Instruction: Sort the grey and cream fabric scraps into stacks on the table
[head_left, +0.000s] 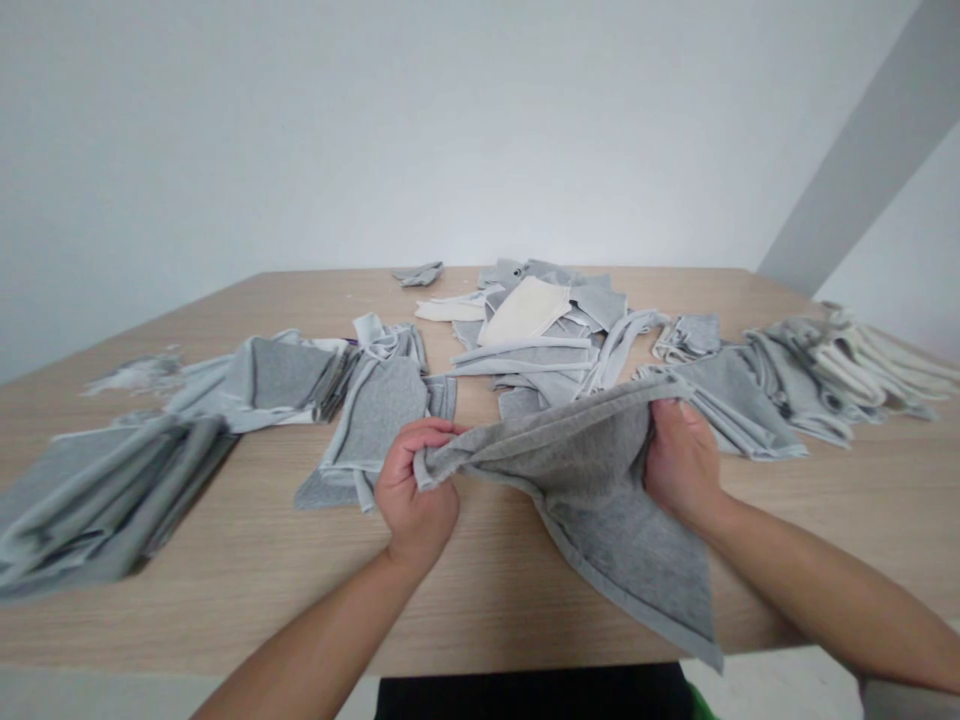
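Note:
A grey piece of fabric (600, 480) is stretched between my two hands above the front of the table. My left hand (420, 495) grips one narrow end, fingers closed around it. At the upper right corner my right hand (681, 455) is closed on the cloth, with part of its fingers hidden behind the fabric. The upper edge runs fairly taut from hand to hand. One lower corner hangs down to the right, past the table's front edge.
On the wooden table (315, 610), folded grey cloths (112, 490) lie at the left, with more grey pieces (382, 410) beside them. A loose heap of grey and cream scraps (529, 310) sits at the back middle. Folded cloths (795, 370) line the right. White fluff (139, 372) lies far left.

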